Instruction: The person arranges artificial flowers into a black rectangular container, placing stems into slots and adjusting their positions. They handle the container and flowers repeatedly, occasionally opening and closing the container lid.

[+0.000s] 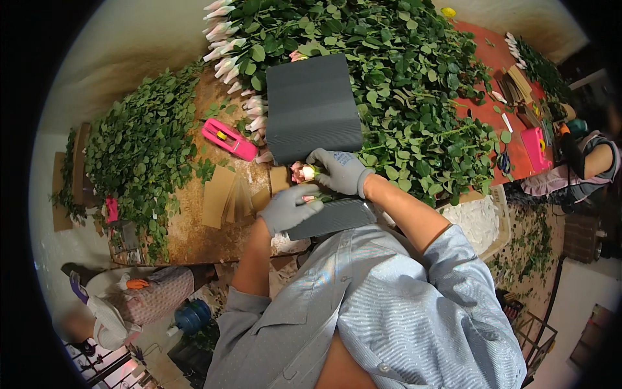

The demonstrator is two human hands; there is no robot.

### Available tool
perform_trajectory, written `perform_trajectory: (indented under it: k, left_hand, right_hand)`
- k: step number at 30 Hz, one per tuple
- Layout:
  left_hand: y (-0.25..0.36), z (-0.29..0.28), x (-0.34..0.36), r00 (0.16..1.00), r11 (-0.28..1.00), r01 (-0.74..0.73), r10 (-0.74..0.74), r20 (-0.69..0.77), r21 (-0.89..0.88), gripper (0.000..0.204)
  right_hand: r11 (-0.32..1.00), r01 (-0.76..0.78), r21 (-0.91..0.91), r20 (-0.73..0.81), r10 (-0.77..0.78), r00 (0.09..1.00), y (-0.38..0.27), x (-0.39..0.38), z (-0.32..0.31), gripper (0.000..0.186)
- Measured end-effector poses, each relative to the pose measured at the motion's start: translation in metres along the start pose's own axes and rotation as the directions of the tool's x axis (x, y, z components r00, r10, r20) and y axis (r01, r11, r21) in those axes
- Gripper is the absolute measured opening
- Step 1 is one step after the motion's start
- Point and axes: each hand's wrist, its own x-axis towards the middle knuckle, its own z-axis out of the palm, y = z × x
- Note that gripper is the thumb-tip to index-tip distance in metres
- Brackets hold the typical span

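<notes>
Gloved hands meet over a worn brown wooden table. The right hand, in a grey knit glove, closes its fingers around a pale pink rose bud just below a large dark grey corrugated sheet. The left hand, gloved alike, curls loosely over the rose's stem on a second grey sheet; whether it grips is unclear. A pink stapler-like tool lies well to the left, beside heaps of green leafy stems.
</notes>
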Motion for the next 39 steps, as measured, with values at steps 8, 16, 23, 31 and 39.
perform_trajectory:
  k: [8,16,23,31,39]
  left_hand:
    - [-0.013,-0.027,0.011,0.936,0.963,0.093,0.001,-0.351,0.251,0.021]
    - [-0.028,-0.01,0.023,0.917,0.919,-0.067,0.21,-0.34,0.388,0.052]
    - [-0.045,-0.009,0.054,0.969,0.83,0.063,0.082,-0.233,0.554,0.039]
    - [-0.08,-0.016,0.076,0.963,0.758,-0.104,0.238,-0.125,0.645,0.039]
    - [-0.077,-0.022,0.083,0.946,0.811,-0.261,0.324,-0.031,0.523,0.044]
  right_hand:
    - [0.999,-0.029,0.026,0.034,0.028,0.999,-0.001,0.005,0.003,0.035]
    - [0.996,0.057,0.066,-0.018,-0.056,0.998,0.006,0.005,-0.001,0.033]
    - [0.987,0.155,-0.04,-0.051,-0.157,0.986,0.002,0.001,-0.003,0.031]
    - [0.969,0.22,-0.111,-0.104,-0.231,0.967,-0.013,-0.012,-0.012,0.029]
    - [0.958,0.284,-0.031,-0.015,-0.284,0.959,-0.049,-0.019,-0.017,0.028]
